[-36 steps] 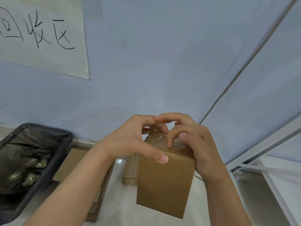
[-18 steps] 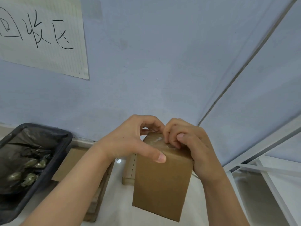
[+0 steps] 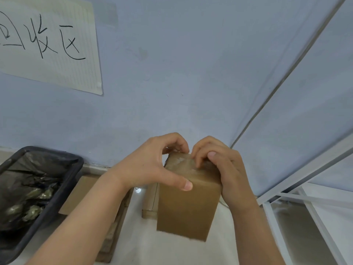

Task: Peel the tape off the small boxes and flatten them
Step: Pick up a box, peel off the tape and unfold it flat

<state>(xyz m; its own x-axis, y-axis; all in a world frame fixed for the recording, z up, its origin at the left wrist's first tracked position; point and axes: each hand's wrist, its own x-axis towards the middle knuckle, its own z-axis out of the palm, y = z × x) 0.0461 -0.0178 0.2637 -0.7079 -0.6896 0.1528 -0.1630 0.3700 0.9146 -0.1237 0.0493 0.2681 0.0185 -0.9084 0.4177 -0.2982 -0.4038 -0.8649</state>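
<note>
Head view: small box (image 3: 188,205) upright, tape (image 3: 186,165) on top.
Left hand (image 3: 152,165): grip clasps box.
Right hand (image 3: 223,167): fingertips pick tape.
Advice: lift an edge, peel low.

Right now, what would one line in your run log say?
step: picking at tape | box: upright, unflattened | left hand: grips box | right hand: fingertips on taped top | bin: left
</note>
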